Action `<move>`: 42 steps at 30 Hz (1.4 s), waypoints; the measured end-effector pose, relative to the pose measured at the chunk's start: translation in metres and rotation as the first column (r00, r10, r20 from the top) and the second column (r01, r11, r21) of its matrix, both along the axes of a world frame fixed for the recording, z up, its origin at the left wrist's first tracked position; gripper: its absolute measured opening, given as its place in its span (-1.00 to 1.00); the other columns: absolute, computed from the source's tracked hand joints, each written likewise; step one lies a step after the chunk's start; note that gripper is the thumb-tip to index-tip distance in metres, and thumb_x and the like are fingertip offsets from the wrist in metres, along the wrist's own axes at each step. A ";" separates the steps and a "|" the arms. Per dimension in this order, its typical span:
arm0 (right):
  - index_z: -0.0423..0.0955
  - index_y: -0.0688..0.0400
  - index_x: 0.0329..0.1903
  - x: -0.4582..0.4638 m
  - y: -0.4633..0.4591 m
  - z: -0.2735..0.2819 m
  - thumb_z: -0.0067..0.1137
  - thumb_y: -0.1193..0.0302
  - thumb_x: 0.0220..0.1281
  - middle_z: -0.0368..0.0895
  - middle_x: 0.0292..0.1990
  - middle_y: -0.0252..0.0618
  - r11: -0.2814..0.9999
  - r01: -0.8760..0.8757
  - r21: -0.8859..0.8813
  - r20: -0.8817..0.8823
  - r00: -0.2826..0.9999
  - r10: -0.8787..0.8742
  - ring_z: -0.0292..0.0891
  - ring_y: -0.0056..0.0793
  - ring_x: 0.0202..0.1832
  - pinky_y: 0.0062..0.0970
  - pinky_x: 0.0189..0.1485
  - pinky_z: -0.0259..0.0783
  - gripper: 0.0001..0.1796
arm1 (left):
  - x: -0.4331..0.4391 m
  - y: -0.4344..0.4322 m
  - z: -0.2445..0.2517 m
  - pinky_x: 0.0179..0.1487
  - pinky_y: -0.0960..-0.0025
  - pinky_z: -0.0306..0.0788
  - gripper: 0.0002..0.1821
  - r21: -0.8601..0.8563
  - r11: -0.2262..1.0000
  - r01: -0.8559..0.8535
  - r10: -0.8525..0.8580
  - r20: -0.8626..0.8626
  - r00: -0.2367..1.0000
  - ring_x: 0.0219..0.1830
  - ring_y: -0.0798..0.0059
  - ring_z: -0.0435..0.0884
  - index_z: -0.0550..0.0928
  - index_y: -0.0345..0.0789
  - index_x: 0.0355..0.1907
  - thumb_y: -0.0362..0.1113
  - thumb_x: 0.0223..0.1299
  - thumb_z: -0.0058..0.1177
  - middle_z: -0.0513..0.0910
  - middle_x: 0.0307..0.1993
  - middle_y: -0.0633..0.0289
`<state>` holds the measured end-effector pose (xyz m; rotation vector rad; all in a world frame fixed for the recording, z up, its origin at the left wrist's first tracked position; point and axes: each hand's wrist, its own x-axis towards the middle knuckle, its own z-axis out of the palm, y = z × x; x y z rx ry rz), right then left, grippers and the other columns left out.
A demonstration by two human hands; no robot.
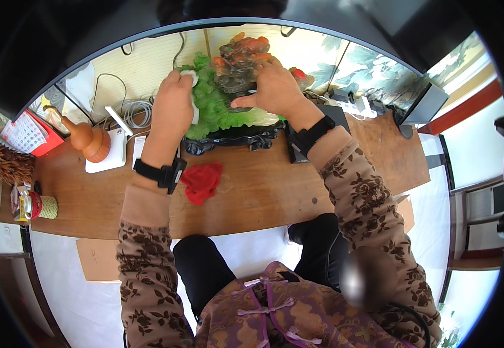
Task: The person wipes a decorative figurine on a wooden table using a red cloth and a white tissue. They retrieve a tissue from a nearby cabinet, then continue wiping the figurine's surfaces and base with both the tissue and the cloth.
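A carved cabbage ornament [217, 106] with green leaves and a pale stalk stands on a glossy black base [230, 141]. On top of it sits a dark and orange animal figure [241, 65]. My left hand [172, 104] is closed around a white cloth [195, 113], pressed against the leaves' left side. With fingers on the right flank of the figure and thumb spread across its lower front, my right hand [273, 89] holds the ornament; its fingertips are partly hidden. A crumpled red cloth [202, 182] lies on the wooden table [252, 191] in front.
A large screen [252, 21] overhangs the ornament. Left are a gourd [89, 141] on a white router [115, 150], a desk calendar [30, 135] and a knit-covered cup [43, 205]. Right are a black box [297, 152], a power strip [358, 108] and a small black stand [423, 104].
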<state>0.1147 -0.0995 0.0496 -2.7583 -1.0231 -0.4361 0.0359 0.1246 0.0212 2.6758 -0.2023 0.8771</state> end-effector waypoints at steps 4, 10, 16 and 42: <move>0.54 0.37 -0.02 -0.001 0.000 -0.001 0.41 -0.30 -0.25 0.64 -0.11 -0.02 0.999 0.036 -0.036 -0.027 0.999 -0.037 0.38 -0.05 0.19 -0.22 0.17 0.45 -0.02 | -0.022 0.000 -0.015 -0.11 0.03 0.40 -0.86 -0.097 0.995 -0.021 0.017 -0.041 0.999 -0.15 -0.18 0.49 0.50 -0.42 -0.21 -0.56 0.17 -0.07 0.48 -0.25 -0.11; 0.52 0.35 0.02 0.001 -0.001 -0.004 0.42 -0.30 -0.25 0.63 -0.07 -0.05 0.999 0.026 -0.035 -0.027 0.999 -0.027 0.38 -0.07 0.21 -0.22 0.18 0.44 0.00 | -0.022 0.030 -0.003 -0.09 0.11 0.42 -0.84 -0.224 0.975 0.018 -0.038 -0.087 0.995 -0.18 -0.11 0.52 0.56 -0.39 -0.16 -0.50 0.19 0.00 0.51 -0.26 -0.08; 0.54 0.30 -0.01 0.002 0.002 -0.004 0.42 -0.30 -0.26 0.65 -0.14 -0.08 0.999 0.042 -0.002 -0.016 0.999 -0.042 0.42 -0.09 0.13 -0.21 0.15 0.46 -0.04 | 0.047 0.035 0.020 -0.03 0.06 0.41 -0.83 0.016 1.000 -0.006 0.005 0.025 1.000 -0.14 -0.14 0.53 0.58 -0.42 -0.19 -0.40 0.21 -0.02 0.56 -0.24 -0.11; 0.60 0.32 -0.03 0.013 0.004 -0.014 0.27 -0.48 -0.30 0.65 -0.04 -0.04 0.995 0.021 -0.102 0.036 0.999 -0.017 0.42 -0.05 0.17 -0.26 0.27 0.37 0.09 | 0.000 0.014 -0.013 0.12 0.17 0.43 -0.80 0.279 0.960 0.006 -0.048 0.145 0.988 0.03 0.06 0.50 0.59 -0.39 -0.19 -0.53 0.09 -0.01 0.59 -0.05 0.10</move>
